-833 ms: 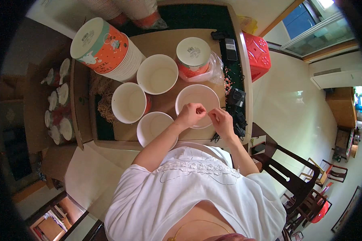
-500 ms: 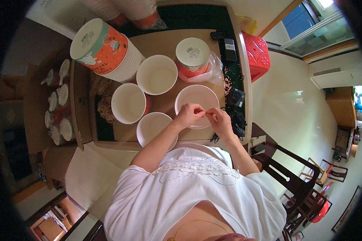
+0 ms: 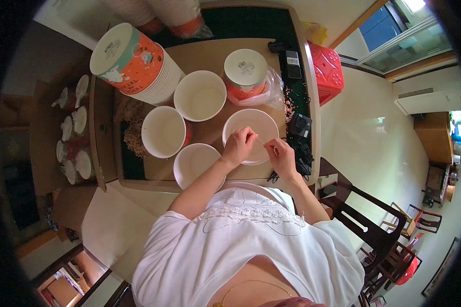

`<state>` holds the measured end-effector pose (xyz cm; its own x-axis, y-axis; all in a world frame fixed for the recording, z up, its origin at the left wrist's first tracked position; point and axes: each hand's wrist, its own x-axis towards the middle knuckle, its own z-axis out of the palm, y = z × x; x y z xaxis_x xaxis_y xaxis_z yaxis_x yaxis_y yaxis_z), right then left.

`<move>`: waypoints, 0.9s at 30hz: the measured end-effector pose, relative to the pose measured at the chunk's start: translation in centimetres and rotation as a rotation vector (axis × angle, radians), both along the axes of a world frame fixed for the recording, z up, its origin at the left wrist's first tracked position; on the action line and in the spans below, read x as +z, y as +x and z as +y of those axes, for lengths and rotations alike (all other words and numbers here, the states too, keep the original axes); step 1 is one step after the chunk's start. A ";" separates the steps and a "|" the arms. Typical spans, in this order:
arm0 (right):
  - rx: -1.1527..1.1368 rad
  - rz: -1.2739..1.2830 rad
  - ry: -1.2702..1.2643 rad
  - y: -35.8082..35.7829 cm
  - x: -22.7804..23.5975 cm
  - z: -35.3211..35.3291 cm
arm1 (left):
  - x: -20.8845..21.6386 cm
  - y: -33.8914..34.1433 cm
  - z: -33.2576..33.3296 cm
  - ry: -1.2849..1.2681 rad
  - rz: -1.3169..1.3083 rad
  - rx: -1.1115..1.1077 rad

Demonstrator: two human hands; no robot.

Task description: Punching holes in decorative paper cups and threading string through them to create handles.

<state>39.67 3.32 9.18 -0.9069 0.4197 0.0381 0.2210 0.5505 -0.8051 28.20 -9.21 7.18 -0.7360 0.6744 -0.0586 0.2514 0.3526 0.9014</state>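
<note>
My left hand (image 3: 239, 146) and my right hand (image 3: 281, 157) are over the near right paper bucket (image 3: 251, 118), fingertips pinched. A short thin string (image 3: 261, 141) spans the small gap between them; its ends are hidden in the fingers. Three more open white paper buckets stand to the left: one at the back (image 3: 200, 94), one at the left (image 3: 163, 132), and one (image 3: 195, 161) partly under my left forearm. Behind the bucket below my hands, an upside-down orange paper bucket (image 3: 245, 69) sits in clear plastic.
A tall stack of nested orange buckets (image 3: 138, 66) leans at the back left. Tangled tan twine (image 3: 134, 139) lies by the left edge. Black devices and cables (image 3: 301, 125) and small pink bits (image 3: 289, 105) line the right edge. A box (image 3: 100, 133) of closed buckets stands left.
My hands have moved slightly apart, the left one up and to the left. The thin string now shows stretched between the fingertips. The buckets have stayed in place.
</note>
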 end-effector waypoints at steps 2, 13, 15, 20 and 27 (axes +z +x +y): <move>0.004 -0.020 0.002 0.2 0.0 0.1 | 0.0 0.4 0.2 0.044 0.114 0.059; 0.005 -0.054 -0.319 -0.2 0.8 1.7 | 4.2 0.3 -0.4 -0.065 -0.042 -0.076; 0.104 -0.066 -0.255 -0.2 1.7 2.9 | 4.9 -0.2 -1.3 -0.154 0.028 -0.173; 0.440 0.077 -0.130 -1.1 2.3 3.8 | 7.0 0.7 -1.3 -0.084 0.031 -0.165; 0.609 0.109 0.042 -1.2 1.9 5.4 | 9.1 1.3 -1.8 0.064 0.010 -0.137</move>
